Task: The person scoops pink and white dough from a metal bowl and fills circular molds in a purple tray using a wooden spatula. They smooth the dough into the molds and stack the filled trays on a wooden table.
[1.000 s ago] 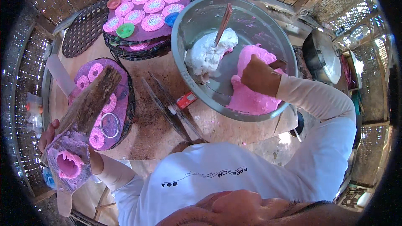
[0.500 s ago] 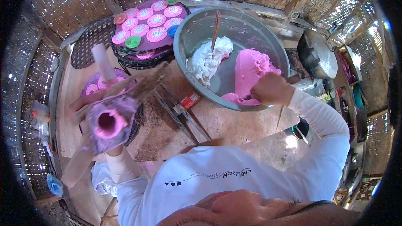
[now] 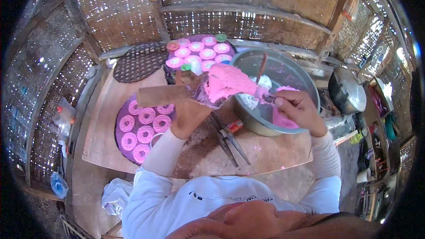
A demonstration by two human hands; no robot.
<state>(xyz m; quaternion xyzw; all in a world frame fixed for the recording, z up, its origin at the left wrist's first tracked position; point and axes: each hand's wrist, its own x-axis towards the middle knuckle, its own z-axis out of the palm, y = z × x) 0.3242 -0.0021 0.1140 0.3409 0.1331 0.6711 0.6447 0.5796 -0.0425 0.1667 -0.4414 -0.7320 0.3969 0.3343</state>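
Note:
My left hand (image 3: 189, 117) is closed round a wooden press (image 3: 157, 95), raised over the table with its block end toward the basin. A large lump of pink dough (image 3: 228, 82) sits on that end. My right hand (image 3: 299, 108) grips a small spatula (image 3: 269, 98) smeared with pink, its blade at the lump. Below and behind, the grey basin (image 3: 310, 86) holds pink dough (image 3: 284, 119) and white dough (image 3: 249, 101) with a wooden stick (image 3: 262, 64) standing in it.
A tray of pink rings (image 3: 146, 115) lies at left, stacked trays of pink rounds with small colored dishes (image 3: 208, 55) behind. A woven mat (image 3: 139, 59) is at back left, crossed slats (image 3: 232, 150) lie on the tabletop (image 3: 106, 141), and a metal pot (image 3: 349, 97) stands at right.
The press has swung inward and up toward the basin. My right hand has lifted pink dough out of the basin onto the press's end. The view has tilted toward the walls.

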